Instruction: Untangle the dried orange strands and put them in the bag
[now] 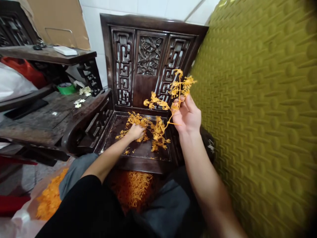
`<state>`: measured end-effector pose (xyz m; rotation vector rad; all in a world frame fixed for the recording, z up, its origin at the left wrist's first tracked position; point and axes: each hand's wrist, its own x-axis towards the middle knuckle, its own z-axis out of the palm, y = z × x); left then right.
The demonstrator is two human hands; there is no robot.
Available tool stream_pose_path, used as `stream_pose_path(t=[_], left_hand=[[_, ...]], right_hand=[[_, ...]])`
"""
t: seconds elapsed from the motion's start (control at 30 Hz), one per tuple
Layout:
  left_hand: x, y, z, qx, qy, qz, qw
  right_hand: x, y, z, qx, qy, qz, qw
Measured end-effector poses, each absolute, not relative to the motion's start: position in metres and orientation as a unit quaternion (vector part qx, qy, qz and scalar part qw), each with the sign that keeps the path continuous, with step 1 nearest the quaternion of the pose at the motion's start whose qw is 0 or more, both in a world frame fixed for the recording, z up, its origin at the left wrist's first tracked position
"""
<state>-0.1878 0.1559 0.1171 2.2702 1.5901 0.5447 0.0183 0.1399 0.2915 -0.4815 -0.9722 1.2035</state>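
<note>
My right hand (187,114) is raised above the chair seat, its fingers closed on an orange plastic flower stem (180,86). The stem branches into several small spidery flower heads and hangs down at the left of the hand. My left hand (136,131) reaches down to the seat (143,153), curled closed at a pile of similar orange flower stems (135,119). Its fingertips are partly hidden among them. More orange sprays (158,132) lie at the right of the pile, and small loose bits are scattered toward the seat's front edge.
A carved dark wooden chair back (151,62) stands behind the seat. A yellow-green textured mat (252,99) rises at the right. At left, a wooden seat holds green tape (66,88) and pale flowers (85,91). Below are orange stems (138,188) and a plastic bag of orange pieces (51,196).
</note>
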Motion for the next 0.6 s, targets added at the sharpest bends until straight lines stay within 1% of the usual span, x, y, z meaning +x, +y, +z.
stream_pose_path(t=[0.07, 0.13, 0.17, 0.2, 0.27, 0.3, 0.33, 0.4, 0.47, 0.5, 0.6], left_hand=[[-0.188, 0.161, 0.123, 0.771, 0.572, 0.23, 0.16], [-0.185, 0.164, 0.14, 0.753, 0.574, 0.277, 0.163], [-0.184, 0.163, 0.151, 0.739, 0.567, 0.315, 0.182], [-0.184, 0.159, 0.163, 0.718, 0.556, 0.358, 0.216], [-0.187, 0.142, 0.188, 0.643, 0.528, 0.445, 0.331], [-0.19, 0.13, 0.2, 0.607, 0.525, 0.462, 0.378], [-0.194, 0.117, 0.21, 0.586, 0.533, 0.458, 0.404], [-0.202, 0.088, 0.222, 0.589, 0.56, 0.447, 0.373], [-0.205, 0.064, 0.224, 0.592, 0.551, 0.469, 0.354], [-0.203, 0.056, 0.222, 0.59, 0.524, 0.484, 0.377], [-0.186, 0.049, 0.208, 0.568, 0.404, 0.513, 0.501]], right_hand=[[0.024, 0.135, 0.292, -0.219, -0.441, 0.54, 0.683], [0.024, 0.129, 0.29, -0.223, -0.44, 0.553, 0.672], [0.022, 0.126, 0.289, -0.228, -0.439, 0.56, 0.665], [0.019, 0.123, 0.286, -0.235, -0.437, 0.566, 0.658], [0.011, 0.117, 0.279, -0.254, -0.435, 0.573, 0.646], [0.006, 0.115, 0.276, -0.263, -0.433, 0.578, 0.64], [0.001, 0.112, 0.272, -0.268, -0.43, 0.585, 0.633], [-0.01, 0.107, 0.264, -0.268, -0.419, 0.604, 0.623], [-0.02, 0.102, 0.256, -0.262, -0.412, 0.62, 0.614], [-0.025, 0.099, 0.252, -0.257, -0.413, 0.625, 0.61], [-0.037, 0.092, 0.24, -0.242, -0.414, 0.642, 0.598]])
